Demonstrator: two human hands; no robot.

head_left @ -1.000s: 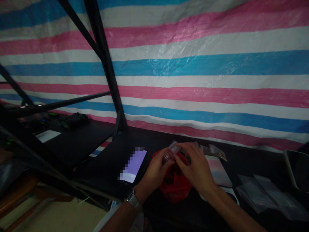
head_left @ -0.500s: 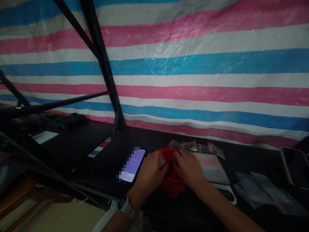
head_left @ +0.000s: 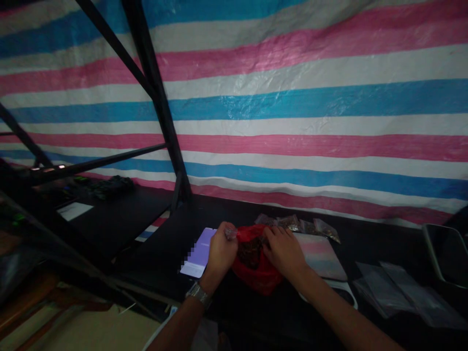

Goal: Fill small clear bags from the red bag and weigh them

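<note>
A red plastic bag (head_left: pixel 258 280) sits between my hands on the black table, its mouth spread wide. Dark brown loose material (head_left: pixel 250 253) shows inside it. My left hand (head_left: pixel 223 248) is closed on the left side of the bag's rim, with crinkled clear plastic (head_left: pixel 231 233) poking out at the fingertips. Fingers bent, my right hand (head_left: pixel 285 248) grips the rim on the opposite side. Just beyond that hand lies a flat scale (head_left: pixel 321 256) with a shiny top, partly covered by my forearm.
Several small filled clear bags (head_left: pixel 307 226) lie behind the scale. Flat clear bags (head_left: pixel 405 292) are spread at the right, near a pale-edged device (head_left: pixel 446 253). A phone (head_left: pixel 199 256) with a purple screen lies left. A black metal frame (head_left: pixel 164 117) rises before a striped sheet (head_left: pixel 310 141).
My left hand has moved left and slightly up, pulling the red bag's mouth apart so the brown contents now show. My right hand has stayed nearly in place.
</note>
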